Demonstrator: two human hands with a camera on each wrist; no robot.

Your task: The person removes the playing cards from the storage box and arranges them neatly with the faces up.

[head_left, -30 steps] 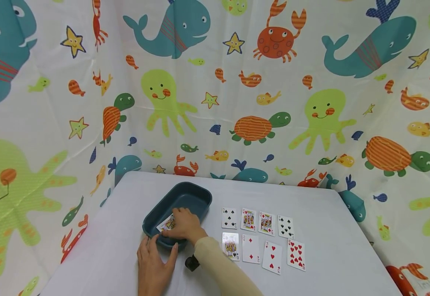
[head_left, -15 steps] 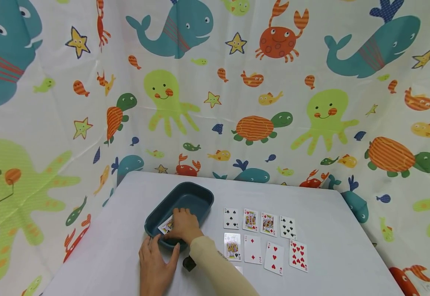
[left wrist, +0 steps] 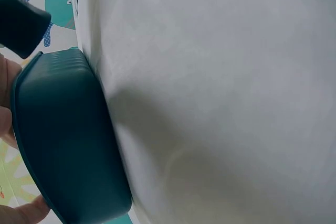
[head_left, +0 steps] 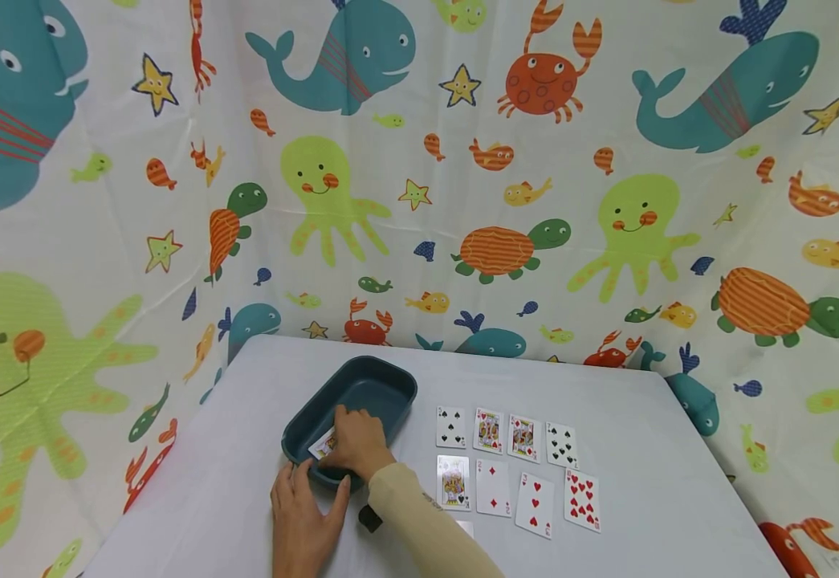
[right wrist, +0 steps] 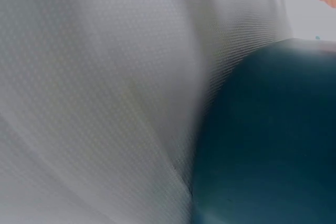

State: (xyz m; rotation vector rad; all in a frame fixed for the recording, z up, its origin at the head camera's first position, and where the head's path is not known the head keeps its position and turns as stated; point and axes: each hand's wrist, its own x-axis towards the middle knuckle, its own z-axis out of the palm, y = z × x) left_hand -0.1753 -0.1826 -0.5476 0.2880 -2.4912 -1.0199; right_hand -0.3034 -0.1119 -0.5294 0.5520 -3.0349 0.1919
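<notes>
A dark teal tray (head_left: 364, 368) lies slantwise on the white table. My left hand (head_left: 303, 514) holds its near-left end, fingers at the rim and thumb stretched toward the near corner. In the left wrist view, fingertips (left wrist: 31, 211) meet the rim above the tray's outer wall (left wrist: 73, 135). My right hand (head_left: 361, 441) reaches down inside the tray, its thumb and bent fingers on a face card (head_left: 323, 444). The hand covers much of that card. The right wrist view shows mostly the tray's wall (right wrist: 273, 140), with the hand nearly out of frame.
To the tray's right several playing cards lie face up in two rows, among them a king of hearts (head_left: 488, 430), a two of diamonds (head_left: 493, 487) and a three of hearts (head_left: 535, 504). Another card (head_left: 466, 527) pokes out beside the right sleeve (head_left: 433, 522). A sea-animal curtain (head_left: 419, 177) hangs behind.
The right forearm has shifted slightly left, uncovering the edge of a card beside the sleeve. The head view has turned a little. Both hands stay at the tray.
</notes>
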